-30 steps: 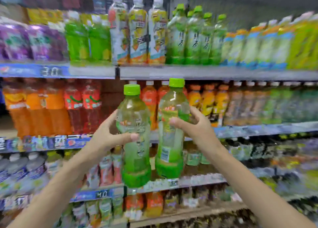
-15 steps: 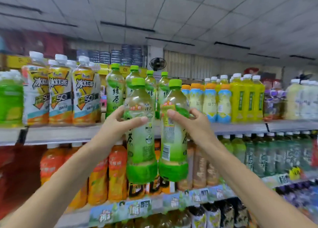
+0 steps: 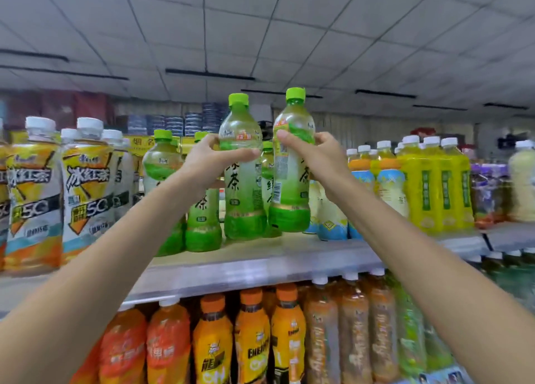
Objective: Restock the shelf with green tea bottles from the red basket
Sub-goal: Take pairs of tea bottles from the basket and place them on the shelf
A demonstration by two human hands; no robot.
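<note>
I hold two green tea bottles with green caps up at the top shelf (image 3: 260, 263). My left hand (image 3: 212, 159) grips the upper part of the left green tea bottle (image 3: 243, 180). My right hand (image 3: 315, 154) grips the right green tea bottle (image 3: 291, 178), which is tilted slightly and hangs just above the shelf board. The left bottle's base is at or near the shelf surface; I cannot tell if it touches. Other green tea bottles (image 3: 163, 180) stand on the shelf behind and to the left. The red basket is out of view.
Iced tea bottles with white caps (image 3: 86, 192) stand at the left of the top shelf. Orange-capped and yellow bottles (image 3: 437, 186) fill the right. A row of orange drink bottles (image 3: 252, 340) lines the shelf below. Stacked boxes sit behind the shelf.
Both hands have risen with their bottles from mid-shelf height up to the top shelf, and my view has tilted upward toward the ceiling.
</note>
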